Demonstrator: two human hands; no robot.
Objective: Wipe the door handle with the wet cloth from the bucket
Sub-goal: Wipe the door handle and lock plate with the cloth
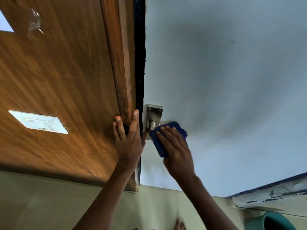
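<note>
Currently right hand point(176, 146) presses the soft, limp dark blue wet cloth point(159, 145) flat-palmed over the brushed metal door handle point(152, 124) on the pale wall-coloured door; left hand point(127, 138), fingers spread, holding nothing, braces the brown wooden frame edge point(123, 80). Cloth should mould round the rigid, probably slippery lever; wrap from the neck outward.

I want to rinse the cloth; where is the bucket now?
In the head view, the green bucket stands at bottom right, on the floor under the wall, right of the bare foot.
</note>
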